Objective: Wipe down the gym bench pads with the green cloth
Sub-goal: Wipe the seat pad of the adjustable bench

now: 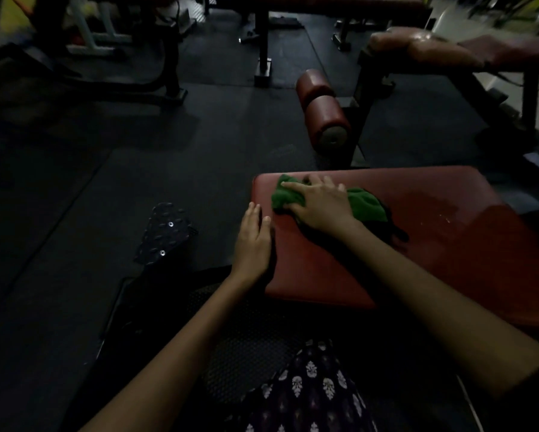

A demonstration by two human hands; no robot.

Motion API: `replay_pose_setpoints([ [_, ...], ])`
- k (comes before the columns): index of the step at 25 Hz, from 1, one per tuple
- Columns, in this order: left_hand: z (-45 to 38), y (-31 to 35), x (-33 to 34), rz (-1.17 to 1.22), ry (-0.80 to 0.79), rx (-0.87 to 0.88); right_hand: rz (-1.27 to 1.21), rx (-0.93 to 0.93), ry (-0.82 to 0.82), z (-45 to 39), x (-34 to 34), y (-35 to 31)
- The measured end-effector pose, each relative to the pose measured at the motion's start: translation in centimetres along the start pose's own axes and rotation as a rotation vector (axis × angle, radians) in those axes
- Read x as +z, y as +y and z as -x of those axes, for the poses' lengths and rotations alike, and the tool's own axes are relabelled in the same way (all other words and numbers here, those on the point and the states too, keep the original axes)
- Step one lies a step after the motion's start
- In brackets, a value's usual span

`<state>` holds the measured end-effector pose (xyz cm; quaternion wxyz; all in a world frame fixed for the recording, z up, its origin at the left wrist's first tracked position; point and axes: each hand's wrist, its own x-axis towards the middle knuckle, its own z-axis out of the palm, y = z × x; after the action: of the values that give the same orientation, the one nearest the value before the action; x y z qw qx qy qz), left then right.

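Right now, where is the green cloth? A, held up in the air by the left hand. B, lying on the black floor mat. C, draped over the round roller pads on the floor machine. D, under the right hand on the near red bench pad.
D: the right hand lies flat on the green cloth, pressing it to the red bench pad, while the left hand rests bare at the pad's edge.

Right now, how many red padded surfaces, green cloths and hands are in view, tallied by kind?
Flat red vinyl bench pads: 3, the near one, the right one, the far one
Red cylindrical roller pads: 2, and
Crumpled green cloth: 1
Hands: 2, left hand and right hand
Total: 8
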<state>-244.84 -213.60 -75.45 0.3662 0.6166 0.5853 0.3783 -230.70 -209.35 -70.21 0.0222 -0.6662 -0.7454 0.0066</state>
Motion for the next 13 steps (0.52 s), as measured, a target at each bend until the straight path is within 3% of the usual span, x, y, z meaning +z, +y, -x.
replay_pose_setpoints([
  [6,0.4,0.1,-0.8,0.044,-0.059,-0.130,0.129,-0.220,0.188,2.7,1.1,-1.2],
  [11,1.6,-0.3,-0.9,0.091,-0.065,-0.115,0.052,-0.009,0.092,-4.8,0.3,-1.3],
  [13,2.2,-0.2,-0.7,0.113,-0.018,-0.109,0.059,-0.032,0.108,-4.7,0.5,-2.3],
])
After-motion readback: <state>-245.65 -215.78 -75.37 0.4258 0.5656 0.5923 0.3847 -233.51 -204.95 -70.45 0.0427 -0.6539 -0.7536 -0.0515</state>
